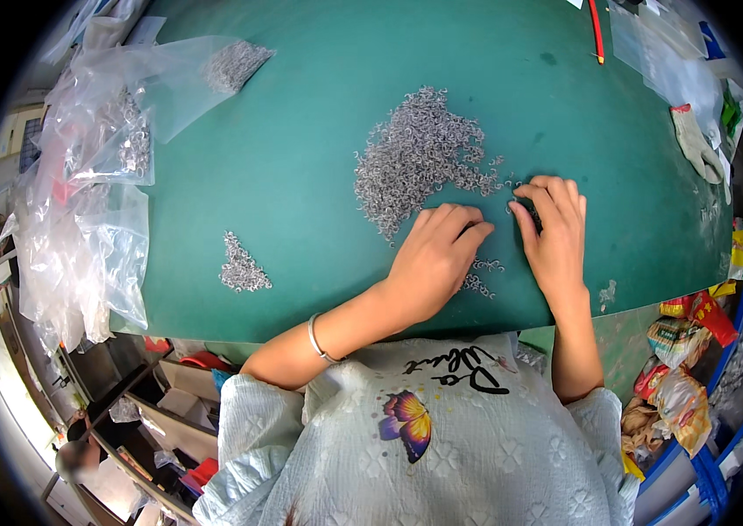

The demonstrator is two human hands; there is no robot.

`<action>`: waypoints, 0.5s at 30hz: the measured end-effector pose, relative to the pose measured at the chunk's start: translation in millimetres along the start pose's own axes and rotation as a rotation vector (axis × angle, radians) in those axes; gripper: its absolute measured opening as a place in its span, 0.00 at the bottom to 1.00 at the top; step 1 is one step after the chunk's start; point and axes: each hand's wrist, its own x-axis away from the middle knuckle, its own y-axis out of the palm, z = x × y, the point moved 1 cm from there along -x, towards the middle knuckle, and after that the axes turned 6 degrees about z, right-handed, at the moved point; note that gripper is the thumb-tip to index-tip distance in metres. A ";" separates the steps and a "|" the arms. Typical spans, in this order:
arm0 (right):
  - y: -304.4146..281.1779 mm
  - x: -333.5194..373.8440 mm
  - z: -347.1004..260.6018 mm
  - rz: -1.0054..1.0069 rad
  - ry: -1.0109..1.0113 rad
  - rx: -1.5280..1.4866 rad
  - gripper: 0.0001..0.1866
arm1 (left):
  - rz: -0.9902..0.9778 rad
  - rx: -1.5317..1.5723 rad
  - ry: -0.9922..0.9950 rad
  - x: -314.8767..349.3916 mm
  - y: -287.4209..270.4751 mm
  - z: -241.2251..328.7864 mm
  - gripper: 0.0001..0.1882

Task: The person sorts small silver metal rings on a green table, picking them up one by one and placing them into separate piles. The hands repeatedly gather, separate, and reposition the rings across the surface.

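Observation:
A large heap of small grey metal C-shaped clips [411, 158] lies loose on the green tabletop [301, 175]. My left hand [437, 259] rests at the heap's near right edge, fingers curled and thumb against the forefinger; whatever is in that pinch is hidden. To its right, my right hand [555, 228] is bent over a few stray clips, with a gap between thumb and forefinger and the other fingers curled. Between my hands and closer to me sits a small group of clips [478, 282], partly behind my left hand. Another small pile of clips [243, 267] lies farther left.
Clear plastic bags [95, 254] cover the table's left edge, one bag of clips [236, 66] reaching inward. A red stick-like tool [597, 35] lies at the far right. A work glove [696, 145] is at the right edge, beside colourful packets [682, 394] below.

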 end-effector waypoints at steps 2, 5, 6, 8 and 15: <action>1.3 0.3 3.6 0.002 -0.003 0.004 0.08 | -0.002 -0.025 0.000 -2.4 -0.1 -0.4 0.14; -4.3 2.9 2.9 -0.014 -0.020 -0.029 0.08 | -0.007 -0.061 -0.009 -0.5 3.0 -1.9 0.13; -6.5 5.0 2.9 -0.034 -0.035 -0.035 0.08 | -0.002 -0.073 -0.018 -1.8 5.3 -2.4 0.13; -11.1 10.1 2.5 -0.074 -0.065 -0.048 0.08 | 0.008 -0.097 -0.036 -6.5 11.9 -3.1 0.13; -16.4 15.2 3.4 -0.046 -0.089 -0.154 0.09 | -0.020 -0.184 0.034 -23.1 29.8 -5.7 0.10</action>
